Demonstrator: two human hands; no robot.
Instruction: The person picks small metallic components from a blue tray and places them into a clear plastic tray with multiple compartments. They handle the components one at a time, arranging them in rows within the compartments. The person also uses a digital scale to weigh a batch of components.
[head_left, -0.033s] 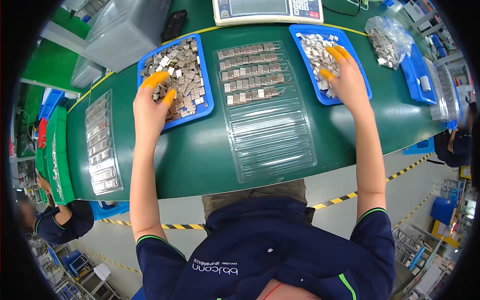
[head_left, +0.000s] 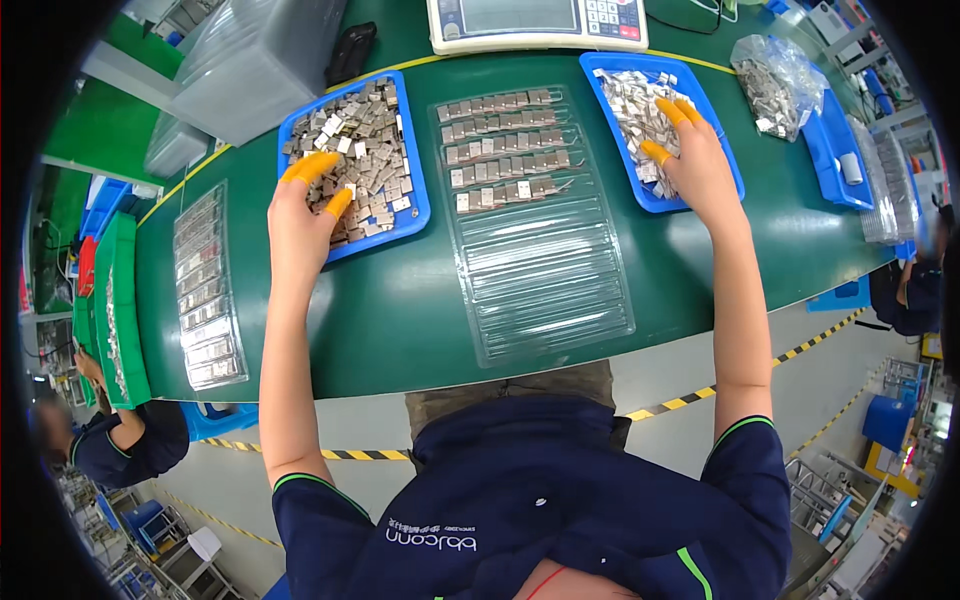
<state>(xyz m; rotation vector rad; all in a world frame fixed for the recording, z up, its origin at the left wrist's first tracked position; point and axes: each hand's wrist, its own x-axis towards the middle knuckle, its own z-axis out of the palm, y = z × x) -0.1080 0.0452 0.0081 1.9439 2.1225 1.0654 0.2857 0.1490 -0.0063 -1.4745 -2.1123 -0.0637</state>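
My left hand (head_left: 302, 215), yellow cots on its fingertips, reaches over the left blue tray (head_left: 418, 200), thumb and fingers apart at the heap of small silver metal connector shells (head_left: 375, 150). Its fingertips touch or hover just above them; I cannot tell which. Over the right blue tray (head_left: 733, 178), my right hand (head_left: 702, 172) also has its yellow-tipped fingers spread, close to a pile of small silver-and-white connector pieces (head_left: 635, 100). Between the trays lies a clear plastic blister tray (head_left: 545, 290); several of its far rows hold connector pieces (head_left: 505, 160) side by side, while its nearer slots are bare.
A scale (head_left: 540, 22) stands at the back. On the left are clear stacked trays (head_left: 250, 70) and a filled blister tray (head_left: 208, 290); on the right, a bag of parts (head_left: 770, 90) and a blue bin (head_left: 825, 150). A co-worker (head_left: 130, 440) sits at left by a green bin (head_left: 120, 310).
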